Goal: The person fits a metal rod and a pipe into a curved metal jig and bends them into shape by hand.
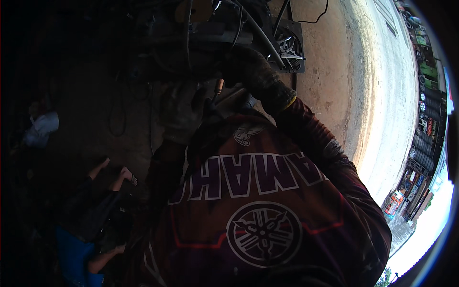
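My right hand (256, 71), in a grey knit work glove with a yellow cuff, is closed at the lower edge of a dark metal frame (220, 37). Just below its fingers pokes a slim tool with a copper-coloured nozzle (219, 86), which looks like a welding torch. Most of the grip is lost in shadow. My left hand (179, 112), gloved too, is raised beside the nozzle, a little apart from it. Its fingers look stretched and spread, though dim and slightly blurred. A greyish tube-like piece (234, 100) lies between the hands, close to my chest.
Cables (189, 33) hang in front of the frame. Right of it, a dark tray (300, 36) holds metal locking pliers (290, 56). Another person (79, 239) in blue sits at the lower left, near a white object (43, 129). Bright road (382, 95) lies at right.
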The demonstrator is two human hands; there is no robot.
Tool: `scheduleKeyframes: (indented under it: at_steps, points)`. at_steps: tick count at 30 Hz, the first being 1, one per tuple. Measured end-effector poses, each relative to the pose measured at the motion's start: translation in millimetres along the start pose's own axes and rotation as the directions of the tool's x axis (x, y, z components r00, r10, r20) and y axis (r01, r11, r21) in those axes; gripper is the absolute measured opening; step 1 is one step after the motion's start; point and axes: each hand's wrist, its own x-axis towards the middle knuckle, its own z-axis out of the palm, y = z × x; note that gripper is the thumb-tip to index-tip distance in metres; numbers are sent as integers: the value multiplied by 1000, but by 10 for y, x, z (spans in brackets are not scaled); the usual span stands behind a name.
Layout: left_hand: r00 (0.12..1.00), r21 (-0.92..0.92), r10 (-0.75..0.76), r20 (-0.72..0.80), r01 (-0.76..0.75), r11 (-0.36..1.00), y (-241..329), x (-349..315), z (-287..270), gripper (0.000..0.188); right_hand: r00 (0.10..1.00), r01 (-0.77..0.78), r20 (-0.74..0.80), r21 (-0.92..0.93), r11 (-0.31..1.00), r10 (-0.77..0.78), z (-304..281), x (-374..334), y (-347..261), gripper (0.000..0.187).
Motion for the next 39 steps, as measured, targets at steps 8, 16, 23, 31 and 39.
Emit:
scheduleKeyframes:
  at_steps: [8, 16, 23, 31, 39]
  points:
    - [995, 33, -92, 38, 91, 995, -132, -182, 72, 25, 995, -78, -71, -110, 991, 71, 230, 180, -369, 23]
    - [996, 80, -82, 42, 79, 994, -183, -187, 85, 24, 892, -420, -55, 266, 868, 449, 297, 245, -498, 26]
    - [969, -140, -240, -66, 229, 963, -236, -128, 74, 15, 908, -413, 12, 176, 893, 418, 228, 253, -451, 34]
    - [946, -156, -282, -161, 258, 953, -368, -248, 106, 13, 977, -180, 64, -280, 943, 205, 193, 226, -226, 34]
    - [981, 2, -182, -68, 182, 983, -282, -219, 46, 14, 941, -331, -25, 145, 932, 338, 269, 244, -441, 31]
